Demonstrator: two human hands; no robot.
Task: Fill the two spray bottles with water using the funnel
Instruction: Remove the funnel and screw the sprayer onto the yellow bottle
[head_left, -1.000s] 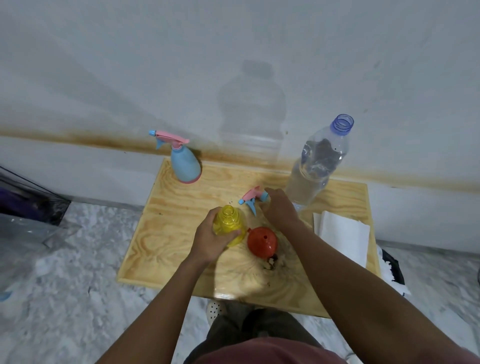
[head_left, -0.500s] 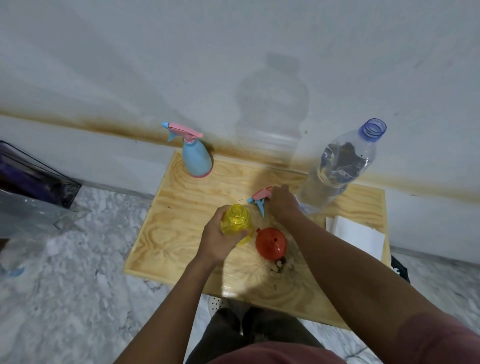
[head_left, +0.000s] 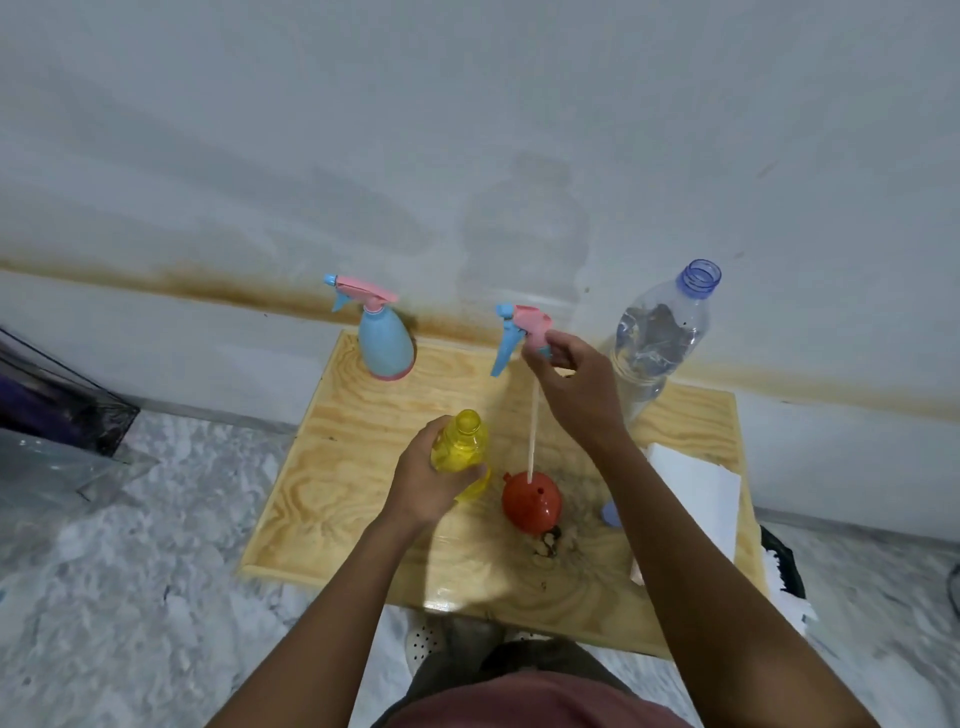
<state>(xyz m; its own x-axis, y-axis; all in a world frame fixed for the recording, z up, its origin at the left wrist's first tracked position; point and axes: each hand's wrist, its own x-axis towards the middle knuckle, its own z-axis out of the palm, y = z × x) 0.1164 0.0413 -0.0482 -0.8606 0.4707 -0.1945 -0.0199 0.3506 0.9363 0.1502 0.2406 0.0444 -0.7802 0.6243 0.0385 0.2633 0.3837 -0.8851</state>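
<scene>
Two hands share the work; the left hand (head_left: 426, 493) has its fingers wrapped round the body of the yellow spray bottle (head_left: 462, 447), which stands upright and uncapped on the wooden counter (head_left: 353, 467); the right hand (head_left: 576, 389) pinches the pink-and-blue spray head (head_left: 524, 325) in its fingers (head_left: 558, 340), held up in the air with the white dip tube (head_left: 533, 431) hanging below it; the tube's tip shows in front of the red funnel (head_left: 531, 504), which lies on the counter just beside the yellow bottle and sits in no neck. Behind, near the wall, the blue spray bottle (head_left: 387, 348) stands with its head on; the clear water bottle (head_left: 657, 338) stands open and partly full at the right; white paper (head_left: 696, 488) lies at the counter's right edge.

Whether the yellow bottle already holds water cannot be told. If the head is going back on, as seems likely, the tube should be steered into the neck first, head kept vertical so the thin tube does not bend against the rim; the left hand ought to grip low and firm so the bottle does not twist while the collar is turned; if instead the head is being set aside, it should land well apart from the funnel and water bottle so nothing gets knocked over.
</scene>
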